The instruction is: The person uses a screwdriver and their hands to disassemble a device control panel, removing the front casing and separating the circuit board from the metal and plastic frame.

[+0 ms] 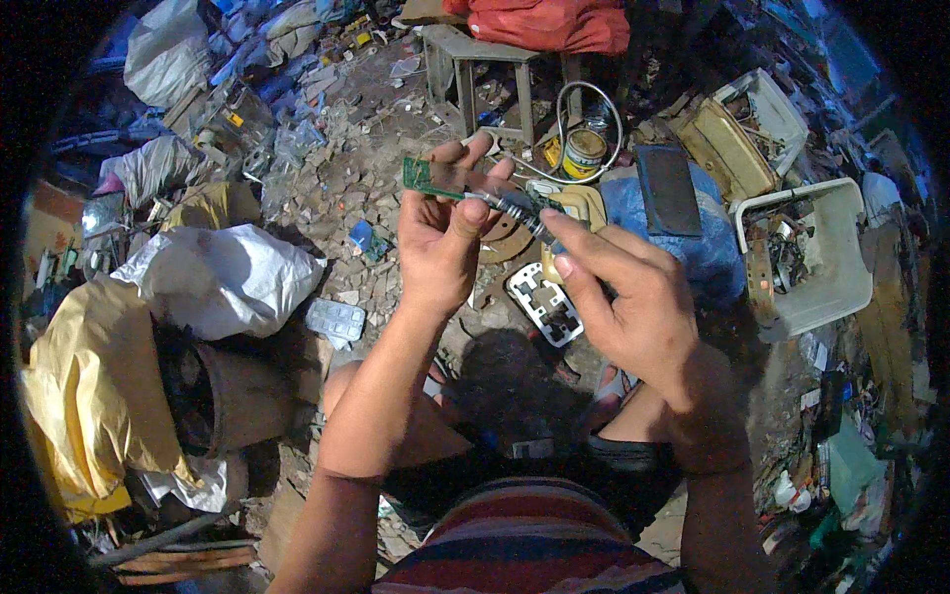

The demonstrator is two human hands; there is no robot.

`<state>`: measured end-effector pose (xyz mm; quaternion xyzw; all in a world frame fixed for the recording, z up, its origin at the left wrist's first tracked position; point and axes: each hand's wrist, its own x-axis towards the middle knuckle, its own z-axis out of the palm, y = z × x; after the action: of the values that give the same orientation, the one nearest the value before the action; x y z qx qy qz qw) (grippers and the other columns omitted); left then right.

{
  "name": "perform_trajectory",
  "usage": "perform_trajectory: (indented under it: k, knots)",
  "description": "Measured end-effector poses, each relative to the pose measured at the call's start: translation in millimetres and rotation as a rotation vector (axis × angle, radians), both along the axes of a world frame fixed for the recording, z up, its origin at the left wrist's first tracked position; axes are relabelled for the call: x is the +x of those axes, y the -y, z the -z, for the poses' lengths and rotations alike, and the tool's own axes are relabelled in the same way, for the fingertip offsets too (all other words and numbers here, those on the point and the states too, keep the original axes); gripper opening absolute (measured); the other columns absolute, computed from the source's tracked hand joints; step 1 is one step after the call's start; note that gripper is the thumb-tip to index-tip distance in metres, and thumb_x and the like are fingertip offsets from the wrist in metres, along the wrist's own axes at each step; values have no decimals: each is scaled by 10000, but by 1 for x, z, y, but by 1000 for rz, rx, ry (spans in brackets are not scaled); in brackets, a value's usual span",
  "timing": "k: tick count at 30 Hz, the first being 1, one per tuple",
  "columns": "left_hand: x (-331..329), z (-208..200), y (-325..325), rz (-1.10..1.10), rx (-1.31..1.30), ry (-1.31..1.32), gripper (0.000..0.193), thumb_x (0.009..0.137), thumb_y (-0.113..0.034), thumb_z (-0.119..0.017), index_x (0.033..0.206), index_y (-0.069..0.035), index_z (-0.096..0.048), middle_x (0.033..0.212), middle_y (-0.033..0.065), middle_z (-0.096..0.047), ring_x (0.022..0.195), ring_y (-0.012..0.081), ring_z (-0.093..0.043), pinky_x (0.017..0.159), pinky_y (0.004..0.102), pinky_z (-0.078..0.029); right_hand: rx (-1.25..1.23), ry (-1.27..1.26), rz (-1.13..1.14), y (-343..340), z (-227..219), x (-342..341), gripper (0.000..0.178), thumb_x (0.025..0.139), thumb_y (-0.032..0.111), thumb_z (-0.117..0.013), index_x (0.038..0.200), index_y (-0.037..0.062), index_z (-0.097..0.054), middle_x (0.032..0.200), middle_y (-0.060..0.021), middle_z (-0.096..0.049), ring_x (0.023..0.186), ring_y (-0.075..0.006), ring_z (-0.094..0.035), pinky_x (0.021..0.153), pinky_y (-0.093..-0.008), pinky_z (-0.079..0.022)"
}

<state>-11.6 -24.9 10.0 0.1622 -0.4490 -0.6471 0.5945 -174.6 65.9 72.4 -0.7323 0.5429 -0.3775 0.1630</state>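
Note:
My left hand [440,243] is raised in front of me, its fingers closed around a small green circuit board [420,175]. One end of the board sticks out past the fingers on the left. Between the thumb and index finger of my right hand [633,292] is a slim tool with a ribbed, shiny shaft [522,214]; its exact kind is unclear. The tool slants up and left, and its tip meets the board by my left thumb. Below, on the ground, lies a white plastic frame with cut-outs [544,304].
Rubble and scraps cover the ground. A grey bin [836,287] with metal bits stands at right, near a dark flat panel [668,191] on blue plastic. A wooden stool [490,51], a tin can [585,150] and a hose loop stand ahead. Sacks [233,272] and a bucket [247,401] are at left.

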Motion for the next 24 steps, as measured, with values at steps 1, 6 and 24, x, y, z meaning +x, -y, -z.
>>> perform_trajectory:
  k: [1, 6, 24]
  knots:
    - [2, 0, -1, -11, -12, 27, 650, 796, -232, -697, 1299, -57, -326, 1345, 191, -400, 1176, 322, -479, 948, 416, -429, -12, 21, -13, 0, 2, 1, 284, 837, 38, -565, 1117, 3, -598, 742, -153, -584, 628, -229, -566, 582, -315, -449]
    - [0, -1, -2, -67, -72, 64, 650, 801, -220, -694, 1306, -47, -322, 1308, 186, -440, 1163, 304, -490, 949, 410, -418, -28, 64, -42, 4, 7, 4, 296, 838, 42, -565, 1131, 6, -592, 780, -158, -596, 646, -235, -571, 603, -312, -456]
    - [0, -1, -7, -180, -100, 86, 496, 813, -167, -681, 1210, -47, -409, 1222, 149, -514, 1090, 245, -523, 931, 389, -421, 44, 242, -55, 6, 14, 16, 319, 863, 96, -557, 1172, 19, -565, 956, -201, -641, 835, -266, -646, 744, -331, -481]
